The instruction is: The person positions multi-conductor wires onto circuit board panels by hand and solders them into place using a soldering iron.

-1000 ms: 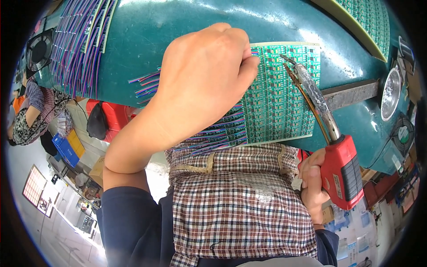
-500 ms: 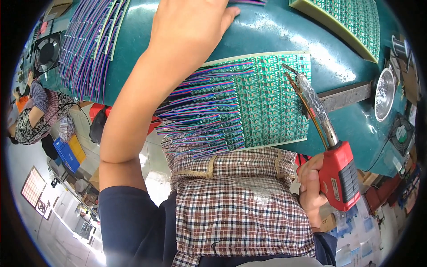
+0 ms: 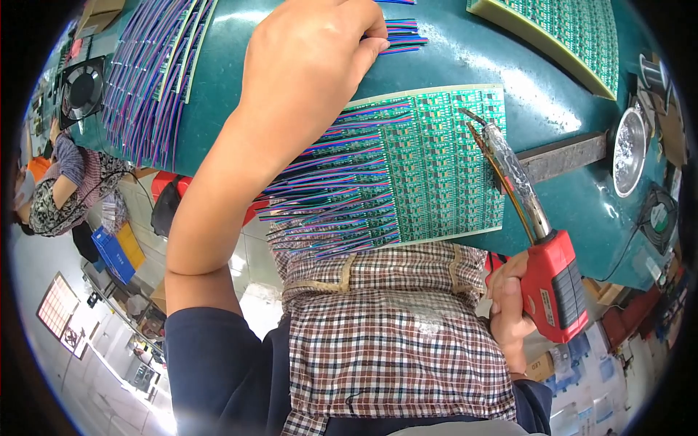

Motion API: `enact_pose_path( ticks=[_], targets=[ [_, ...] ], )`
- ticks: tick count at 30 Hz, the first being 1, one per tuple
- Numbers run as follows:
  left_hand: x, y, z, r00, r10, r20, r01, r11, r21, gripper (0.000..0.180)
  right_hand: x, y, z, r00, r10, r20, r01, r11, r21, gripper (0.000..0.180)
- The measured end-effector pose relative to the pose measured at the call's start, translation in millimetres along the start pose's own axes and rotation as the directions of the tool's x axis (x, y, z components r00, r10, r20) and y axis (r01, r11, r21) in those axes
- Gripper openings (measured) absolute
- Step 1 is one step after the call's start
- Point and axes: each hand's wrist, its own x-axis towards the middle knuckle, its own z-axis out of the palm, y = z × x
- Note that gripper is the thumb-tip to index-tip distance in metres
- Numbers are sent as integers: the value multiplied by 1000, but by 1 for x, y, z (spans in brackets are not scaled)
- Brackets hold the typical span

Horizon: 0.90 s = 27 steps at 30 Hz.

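Note:
My left hand [image 3: 313,54] reaches across to the far part of the table. Its thumb and fingers come together at the ends of loose thin blue, black and pink wires [image 3: 403,40]; the palm side is hidden. A red gun-shaped soldering iron [image 3: 556,287] is gripped in my right hand [image 3: 507,301], tilted so its metal barrel points up and away. Its dark tip appears above the right part of a green circuit board panel [image 3: 436,167]; contact cannot be made out. Rows of wires [image 3: 342,185] run leftward from the panel's left half, partly under my left forearm.
Another wired panel [image 3: 149,80] lies at the far left beside a black fan [image 3: 81,91]. At the far right are a stack of green panels [image 3: 560,36], a metal bar [image 3: 563,158], a round metal dish [image 3: 629,152] and a second fan [image 3: 656,218]. A co-worker [image 3: 62,178] sits at left.
My left hand has drawn slightly nearer, and its fingers have come together at the loose wires, more of which now show. My right hand and the soldering iron stay almost where they were.

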Motion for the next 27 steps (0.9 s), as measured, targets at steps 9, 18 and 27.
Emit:
enact_pose_path(
  ticks=[9, 18, 27],
  targets=[
    [-4, 0, 4, 995, 0, 95, -11, 993, 115, 12, -1, 0, -1, 1000, -4, 15, 5, 1000, -22, 4],
    [24, 57, -28, 824, -518, 228, 497, 855, 147, 10, 2, -5, 10, 997, 24, -72, -14, 991, 134, 4],
    [-24, 69, -21, 715, -603, 353, 626, 778, 60, 13, 2, -5, 5, 1000, 14, -6, -14, 999, 46, 5]
  ],
)
